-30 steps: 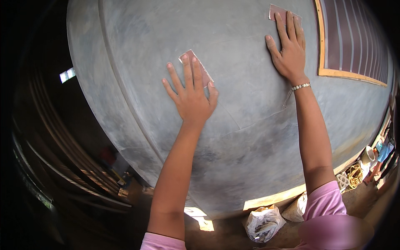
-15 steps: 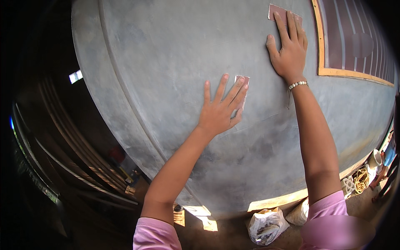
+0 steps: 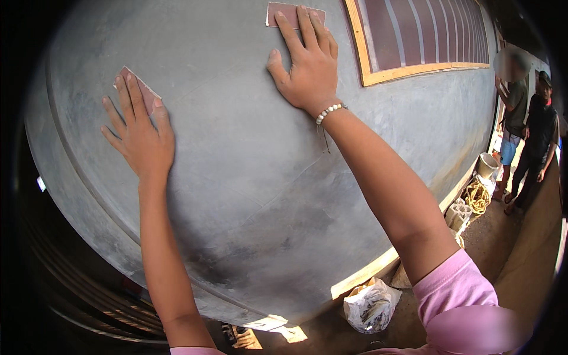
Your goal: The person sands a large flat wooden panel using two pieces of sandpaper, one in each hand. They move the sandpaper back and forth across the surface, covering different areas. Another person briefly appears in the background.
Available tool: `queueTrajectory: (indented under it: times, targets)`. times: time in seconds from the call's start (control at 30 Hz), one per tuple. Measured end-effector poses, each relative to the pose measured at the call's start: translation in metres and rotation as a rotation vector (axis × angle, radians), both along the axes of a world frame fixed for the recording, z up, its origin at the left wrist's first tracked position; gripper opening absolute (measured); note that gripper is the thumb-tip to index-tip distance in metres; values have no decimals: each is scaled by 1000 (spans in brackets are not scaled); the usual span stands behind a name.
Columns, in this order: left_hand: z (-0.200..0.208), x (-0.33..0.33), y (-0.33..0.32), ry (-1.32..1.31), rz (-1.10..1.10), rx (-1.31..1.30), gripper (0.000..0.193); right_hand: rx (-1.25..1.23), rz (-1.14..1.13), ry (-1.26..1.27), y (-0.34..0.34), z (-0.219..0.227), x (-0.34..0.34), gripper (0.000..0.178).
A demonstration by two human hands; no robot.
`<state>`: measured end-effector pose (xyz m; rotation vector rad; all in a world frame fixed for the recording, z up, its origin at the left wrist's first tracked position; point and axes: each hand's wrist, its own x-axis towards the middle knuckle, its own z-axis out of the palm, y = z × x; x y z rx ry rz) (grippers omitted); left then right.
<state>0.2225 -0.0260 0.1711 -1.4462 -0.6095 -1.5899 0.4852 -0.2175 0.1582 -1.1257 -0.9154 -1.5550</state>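
Observation:
A grey plastered wall (image 3: 236,148) fills most of the view. My left hand (image 3: 145,142) lies flat on its left part, fingers spread, over a small reddish-brown piece of sandpaper (image 3: 148,93); the thumb tip is near the sheet's lower corner. Higher and farther right, my right hand (image 3: 310,74), with a beaded bracelet (image 3: 329,112) at the wrist, presses a second piece of sandpaper (image 3: 290,11) against the wall under its extended fingertips. Both hands are open rather than curled round the sheets, and the sheets' undersides are hidden.
A wooden window frame (image 3: 426,70) sits right of my right hand. Along the wall's foot are a white sack (image 3: 371,306), a patterned block (image 3: 458,214), coiled yellow rope (image 3: 478,197) and a bucket (image 3: 487,164). Two people (image 3: 513,118) stand at the far right.
The view has turned rightward, so two standing people now show. My left hand has slid with its sandpaper left and up the wall, away from the right hand, which remains near the window.

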Motion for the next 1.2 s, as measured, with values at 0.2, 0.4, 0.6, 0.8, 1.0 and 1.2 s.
queueTrajectory:
  times: [0.2, 0.4, 0.6, 0.8, 1.0, 1.2]
  targets:
    - [-56, 18, -64, 287, -168, -17, 68, -58, -26, 7, -6, -1, -2, 78]
    - [-53, 7, -67, 493, -226, 27, 73, -45, -42, 11, -6, 1, -9, 70]
    - [-2, 9, -30, 149, -154, 23, 69, -47, -56, 32, -6, 0, -9, 70]
    - [-35, 15, -47, 171, -194, -48, 69, -60, -58, 28, -5, -3, -10, 68]
    - [-106, 21, -63, 341, -163, -102, 71, -87, -56, 64, 3, -53, -3, 65]
    - [-79, 21, -63, 250, -146, -138, 70, -329, -17, 316, -8, -207, -23, 69]
